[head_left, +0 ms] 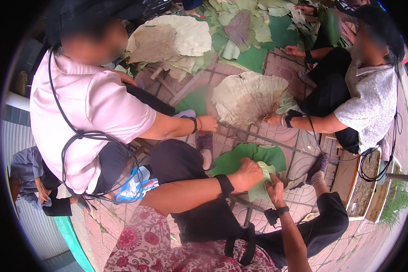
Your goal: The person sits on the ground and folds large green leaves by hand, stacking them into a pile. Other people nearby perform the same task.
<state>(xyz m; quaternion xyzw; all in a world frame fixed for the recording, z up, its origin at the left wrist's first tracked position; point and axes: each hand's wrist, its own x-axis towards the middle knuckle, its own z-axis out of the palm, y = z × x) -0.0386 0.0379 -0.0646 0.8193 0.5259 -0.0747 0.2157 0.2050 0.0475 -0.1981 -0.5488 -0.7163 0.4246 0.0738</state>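
Note:
My left hand is closed, gripping the gathered, pleated part of a pale green leaf above the paving. Close beside it, my right hand pinches the same leaf at its right edge. Directly behind my hands spreads a large, round, dark green leaf; whether it joins the held one I cannot tell. Black bands circle both my wrists, and the right one carries a small dark device.
Co-workers sit at left and right. A dried leaf lies between them. More leaves cover the far ground. A blue-and-white packet lies left of my arm; a wooden-edged planter stands at right.

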